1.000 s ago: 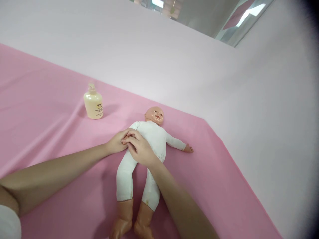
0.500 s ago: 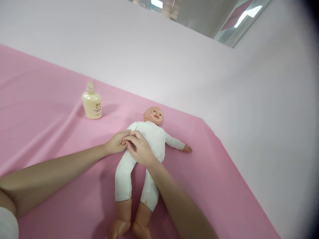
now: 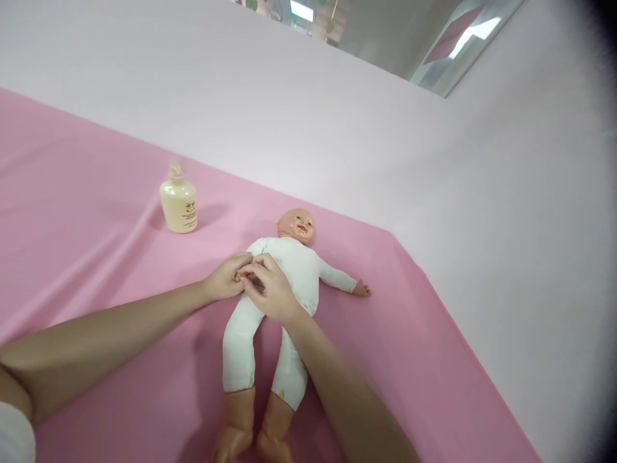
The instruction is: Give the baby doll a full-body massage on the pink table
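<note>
A baby doll [image 3: 299, 267] with a white cloth body lies on its back on a pink sheet [image 3: 409, 360], its head away from me. My left hand [image 3: 228, 275] is closed around the doll's hand at the left side of its body. Over the doll's belly, my right hand [image 3: 270, 289] pinches at that same small hand with thumb and fingers. Most of the doll's hand is hidden by my fingers. Its other arm [image 3: 340, 278] is stretched out to the right, and both legs point towards me.
A pale yellow pump bottle [image 3: 178, 202] stands upright on the sheet, left of the doll's head. Behind the sheet rises a white wall [image 3: 231, 90], with a window [image 3: 385, 38] at the top. The sheet has folds on the left.
Both hands stay at the doll's hand, with only a slight shift of the right fingers. The whole view has moved very slightly.
</note>
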The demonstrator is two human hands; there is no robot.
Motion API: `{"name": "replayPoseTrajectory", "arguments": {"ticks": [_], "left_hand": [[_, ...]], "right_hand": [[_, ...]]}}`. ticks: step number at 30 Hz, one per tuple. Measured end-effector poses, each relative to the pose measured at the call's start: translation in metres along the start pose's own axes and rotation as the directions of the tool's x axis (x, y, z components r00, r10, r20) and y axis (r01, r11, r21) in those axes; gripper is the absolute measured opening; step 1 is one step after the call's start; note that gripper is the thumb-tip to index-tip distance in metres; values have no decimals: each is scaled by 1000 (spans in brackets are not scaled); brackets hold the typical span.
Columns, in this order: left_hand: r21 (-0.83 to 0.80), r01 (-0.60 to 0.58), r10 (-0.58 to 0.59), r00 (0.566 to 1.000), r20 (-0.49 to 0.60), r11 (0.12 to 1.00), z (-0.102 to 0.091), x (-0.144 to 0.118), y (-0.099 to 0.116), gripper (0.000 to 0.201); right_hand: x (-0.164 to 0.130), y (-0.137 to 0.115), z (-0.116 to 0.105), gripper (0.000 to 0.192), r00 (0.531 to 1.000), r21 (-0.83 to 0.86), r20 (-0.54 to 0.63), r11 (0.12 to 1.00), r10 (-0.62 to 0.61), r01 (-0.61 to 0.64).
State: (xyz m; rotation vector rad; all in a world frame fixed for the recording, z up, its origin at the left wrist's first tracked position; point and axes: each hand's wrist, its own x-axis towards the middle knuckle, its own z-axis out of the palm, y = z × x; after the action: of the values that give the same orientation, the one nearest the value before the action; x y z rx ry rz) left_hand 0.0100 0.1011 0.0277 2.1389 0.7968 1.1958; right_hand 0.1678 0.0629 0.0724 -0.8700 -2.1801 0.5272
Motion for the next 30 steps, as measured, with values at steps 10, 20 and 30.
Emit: {"name": "replayPoseTrajectory", "arguments": {"ticks": [10, 20, 30], "left_hand": [[-88, 85, -90, 995, -50, 992, -2, -3, 6, 32], [-249, 73, -83, 996, -29, 966, 0, -6, -2, 45], [-275, 161, -183, 981, -56, 948, 1, -6, 1, 50]], "right_hand": [[0, 4, -1, 26, 995, -25, -80, 998, 51, -53], [1, 5, 3, 21, 989, -88, -51, 986, 139, -143], [1, 10, 3, 28, 992, -92, 2, 988, 124, -123]]}}
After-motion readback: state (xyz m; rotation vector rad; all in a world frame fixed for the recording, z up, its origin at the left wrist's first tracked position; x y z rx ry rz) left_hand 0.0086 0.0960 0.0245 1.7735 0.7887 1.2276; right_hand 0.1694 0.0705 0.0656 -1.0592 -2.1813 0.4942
